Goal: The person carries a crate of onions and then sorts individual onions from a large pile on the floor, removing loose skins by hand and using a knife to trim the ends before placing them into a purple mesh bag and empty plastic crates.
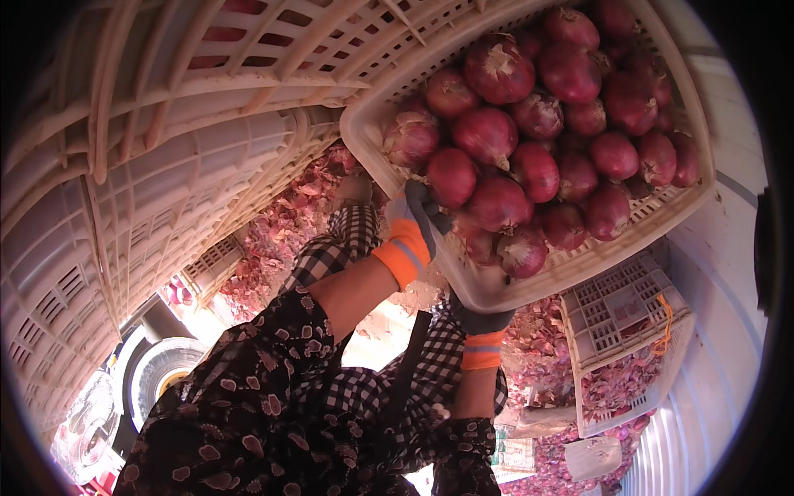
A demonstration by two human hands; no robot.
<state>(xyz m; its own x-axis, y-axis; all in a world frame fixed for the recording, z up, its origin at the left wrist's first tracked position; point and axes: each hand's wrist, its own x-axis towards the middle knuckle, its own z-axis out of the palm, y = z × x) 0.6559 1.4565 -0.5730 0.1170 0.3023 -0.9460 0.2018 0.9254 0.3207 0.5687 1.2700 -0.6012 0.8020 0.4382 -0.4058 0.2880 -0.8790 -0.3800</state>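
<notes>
Gripping onion crate (pixel 579 264) — both hands (pixel 447 264)

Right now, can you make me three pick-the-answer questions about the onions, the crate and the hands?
1. Where are the round dark-red onions?
A. In the cream slotted plastic crate
B. In a blue metal bucket
C. On a green plate

2. What colour are the cuffs of the grey work gloves?
A. Purple
B. Orange
C. White

3. How is the full crate being kept up?
A. It hangs from a rope
B. It rests untouched on the ground
C. The left hand has a grip on its side rim and the right hand on its lower edge

Answers: A, the onions fill the crate; B, bright orange bands show at both wrists; C, gloved fingers curl around the rim and under the base.
</notes>
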